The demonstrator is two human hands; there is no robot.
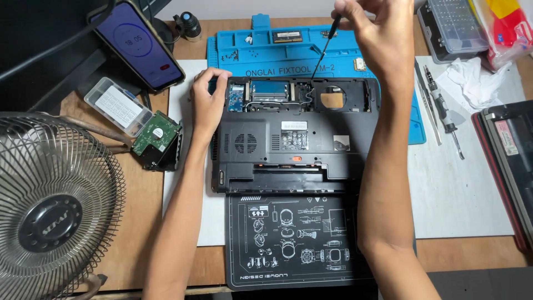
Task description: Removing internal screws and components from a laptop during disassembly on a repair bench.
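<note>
Your right hand [377, 33] is pinched shut around the handle of a thin black precision screwdriver [326, 47], held near the top of the view, with the shaft slanting down and left so its tip meets the inside of the opened black laptop base [294, 139] close to the round fan recess. Your left hand [208, 103] lies on the laptop's upper left corner, fingers curled over the edge and thumb along the side, gripping the casing itself.

That laptop lies underside up, its upper cover panel off, showing the circuit board and metal heat pipe. It rests partly on a blue silicone repair mat [288, 47] with small trays, which carries a memory module and loose screws, and partly on a black mat printed with white diagrams [294, 241].

Left of your left hand sits a bare green-boarded hard drive [157, 139], just beside a clear plastic parts box [117, 105] and a propped-up smartphone [139, 44]. A metal wire-guard desk fan [53, 205] fills the lower left. To your right lie grey-handled screwdrivers [441, 111] and a crumpled white tissue [472, 80].
</note>
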